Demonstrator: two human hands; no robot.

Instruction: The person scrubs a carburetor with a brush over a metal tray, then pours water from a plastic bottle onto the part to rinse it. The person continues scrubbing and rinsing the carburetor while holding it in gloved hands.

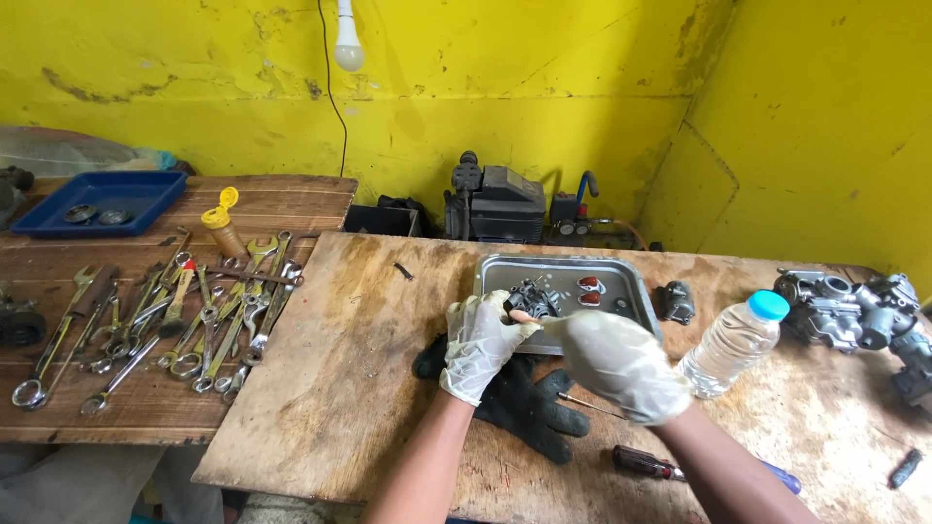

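- Setting: a corner with rough yellow walls; a worn wooden counter (369,388) carries the work, and a slatted wooden bench (291,199) stands at its left.
- Left hand (481,342), in a pale disposable glove: fingers curled around the near left side of a small dark metal carburettor part (532,298), gripping it.
- Right hand (616,361), also gloved: thumb and forefinger pressed against the same part from the right; whether the remaining fingers hold anything cannot be told.
- Carburettor part: held between both hands just over the near edge of a shallow metal tray (621,274).
- Tray contents: two small reddish-brown floats (589,290) in the middle.
- Under the hands: a black work glove (529,403) lying flat on the counter.
- Near the right forearm: a screwdriver with a dark red handle (646,464) and a blue-handled tool (782,477), both lying on the counter.
- Right of the tray: a small grey metal casting (677,301), then a clear plastic bottle with a blue cap (735,342), then a cluster of grey carburettor bodies (859,311).
- Behind the tray: a dark motor unit (497,204) against the wall.
- Bench at left: a row of spanners (194,325), a small yellow-capped bottle (223,228), a blue plastic tray (102,201).
- Above: a white bulb (348,44) hanging on a black cord.
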